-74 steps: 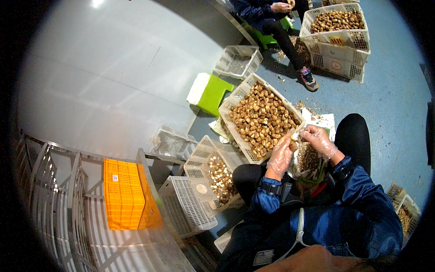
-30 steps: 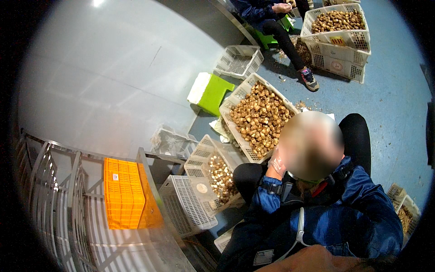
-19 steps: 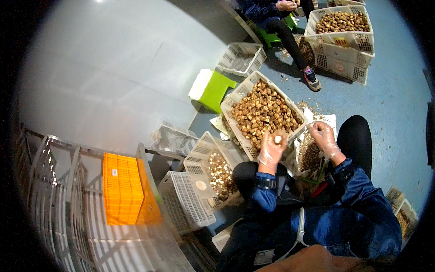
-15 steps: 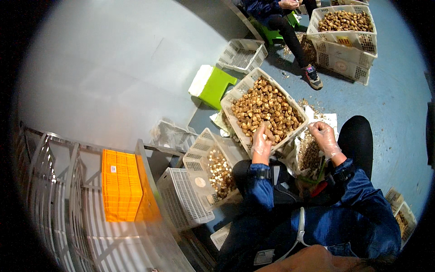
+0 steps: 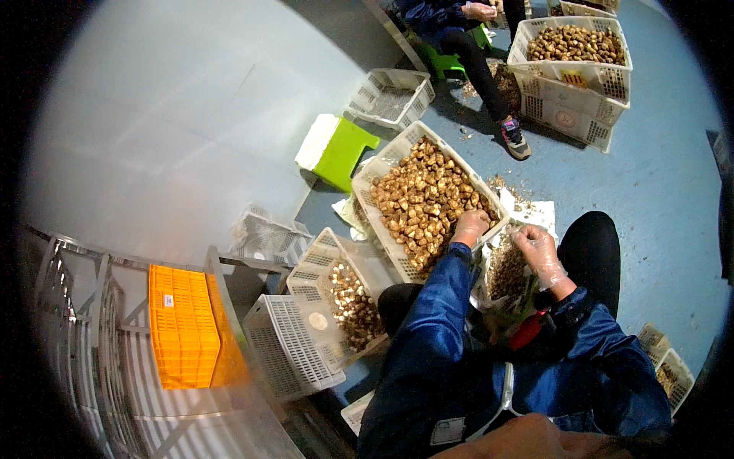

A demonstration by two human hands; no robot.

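My gloved left hand [image 5: 471, 226] reaches over the near right rim into a white crate [image 5: 365, 197] heaped with brown tubers [image 5: 413, 203]; its fingertips are hidden among them. My gloved right hand [image 5: 539, 252] is closed in a pinch just right of that crate, on something too small to make out. Beneath it, brown scraps [image 5: 505, 271] lie in a pale bag on white material [image 5: 539, 210]. Left of my knee, a tilted white crate [image 5: 298, 279] holds smaller, pale-and-brown pieces [image 5: 352, 314].
Another person [image 5: 482, 61] sits at the top beside stacked crates [image 5: 566, 111] of tubers. A green stool [image 5: 344, 153], an empty crate [image 5: 386, 99], an orange crate [image 5: 183, 325] by metal racking [image 5: 103, 329] and a grey wall [image 5: 153, 115] are on the left. A small crate [image 5: 665, 352] stands right.
My left hand was beside the right, then showed a pale piece, and now reaches rightward into the tuber crate, the piece unseen. My right hand stays pinched. The view has shifted slightly.
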